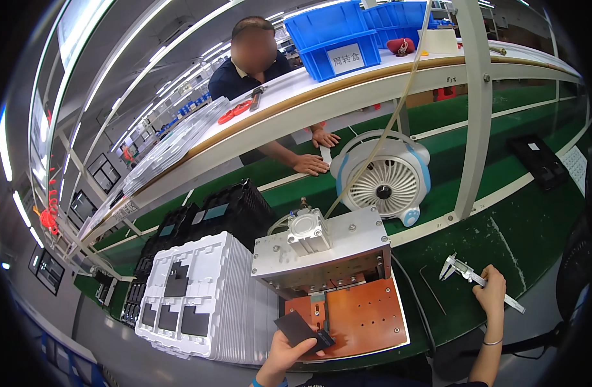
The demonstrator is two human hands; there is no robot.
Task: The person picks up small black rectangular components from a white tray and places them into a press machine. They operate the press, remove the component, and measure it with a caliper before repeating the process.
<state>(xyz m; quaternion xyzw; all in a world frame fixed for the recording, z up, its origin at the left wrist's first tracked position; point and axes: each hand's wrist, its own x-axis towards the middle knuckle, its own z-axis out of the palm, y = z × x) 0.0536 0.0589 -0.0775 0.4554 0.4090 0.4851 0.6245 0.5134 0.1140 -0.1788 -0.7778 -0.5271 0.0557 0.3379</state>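
Note:
My left hand (284, 353) is closed on a thin black rectangular plate (294, 327), its thumb across the face. A smaller black piece (324, 340) sits against the plate by my fingertips; I cannot tell whether it is separate. Both are over the front of an orange-brown base plate (367, 316) that belongs to a metal press fixture (322, 251) with a cylinder on top. On the green bench to the right, my right hand (491, 293) grips a silver vernier caliper (467, 270) by its beam. The caliper's jaws point left, towards a bent hex key (433, 290).
White plastic trays (235, 284) are stacked left of the fixture, the top one holding several black plates. Black trays (231, 209) stand behind. A white-and-blue fan (383, 184) is behind the fixture. Across the bench, a person's hands (312, 162) touch a white strip. Blue bins (335, 42) sit on the shelf.

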